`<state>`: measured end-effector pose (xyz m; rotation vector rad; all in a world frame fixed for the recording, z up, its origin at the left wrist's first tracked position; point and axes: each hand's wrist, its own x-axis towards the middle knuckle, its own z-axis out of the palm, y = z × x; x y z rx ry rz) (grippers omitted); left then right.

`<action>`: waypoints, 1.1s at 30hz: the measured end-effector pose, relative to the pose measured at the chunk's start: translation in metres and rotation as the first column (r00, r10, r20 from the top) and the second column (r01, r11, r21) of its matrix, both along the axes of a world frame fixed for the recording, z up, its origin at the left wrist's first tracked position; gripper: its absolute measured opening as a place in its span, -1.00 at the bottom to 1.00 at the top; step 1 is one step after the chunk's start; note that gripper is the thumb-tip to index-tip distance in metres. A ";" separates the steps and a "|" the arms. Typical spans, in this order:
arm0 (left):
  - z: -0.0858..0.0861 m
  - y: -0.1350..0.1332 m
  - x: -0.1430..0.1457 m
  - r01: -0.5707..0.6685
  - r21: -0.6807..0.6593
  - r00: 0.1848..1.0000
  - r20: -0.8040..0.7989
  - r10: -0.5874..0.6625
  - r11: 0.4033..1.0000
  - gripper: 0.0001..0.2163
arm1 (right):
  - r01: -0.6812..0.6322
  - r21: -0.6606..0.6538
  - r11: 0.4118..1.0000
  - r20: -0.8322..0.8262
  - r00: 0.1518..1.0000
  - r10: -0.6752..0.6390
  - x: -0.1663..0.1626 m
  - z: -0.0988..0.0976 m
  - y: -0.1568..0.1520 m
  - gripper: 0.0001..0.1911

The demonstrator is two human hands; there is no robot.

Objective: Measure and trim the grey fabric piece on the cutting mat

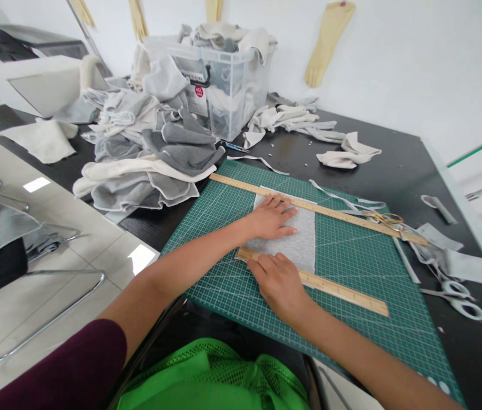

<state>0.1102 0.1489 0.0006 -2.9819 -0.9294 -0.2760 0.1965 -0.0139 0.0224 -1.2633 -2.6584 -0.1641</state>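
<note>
A light grey piece of fabric (294, 250) lies flat on a green cutting mat (352, 256). My left hand (272, 217) rests on the fabric with its fingers spread, fingertips close to the long wooden ruler (330, 209) across the fabric's far edge. A shorter wooden ruler (352, 297) lies along the near edge, and my right hand (281, 285) has its curled fingers on the left part of it. A thin pale strip of fabric shows under that ruler's left end. What the right fingertips press on is partly hidden.
White-handled scissors (458, 299) and gold-handled scissors (384, 217) lie at the right among fabric scraps (467, 265). A clear plastic bin (224, 85) full of cloth stands at the back, beside a heap of grey and cream fabric (151, 154). A blue cutter (236, 147) lies beyond the mat.
</note>
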 end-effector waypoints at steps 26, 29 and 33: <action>0.004 -0.002 0.000 -0.012 -0.028 1.000 -0.020 0.011 1.000 -0.34 | -0.024 -0.141 0.990 -0.103 0.995 0.010 -0.008 -0.003 -0.010 -0.67; 0.004 -0.002 0.000 -0.013 -0.023 1.000 -0.022 0.012 1.000 -0.34 | 0.001 -0.149 0.989 -0.115 0.993 -0.018 -0.007 -0.004 -0.010 -0.65; 0.004 -0.002 0.000 -0.011 -0.017 1.000 -0.021 0.011 1.000 -0.35 | 0.042 -0.143 0.989 -0.161 0.985 -0.066 -0.005 -0.006 -0.006 -0.69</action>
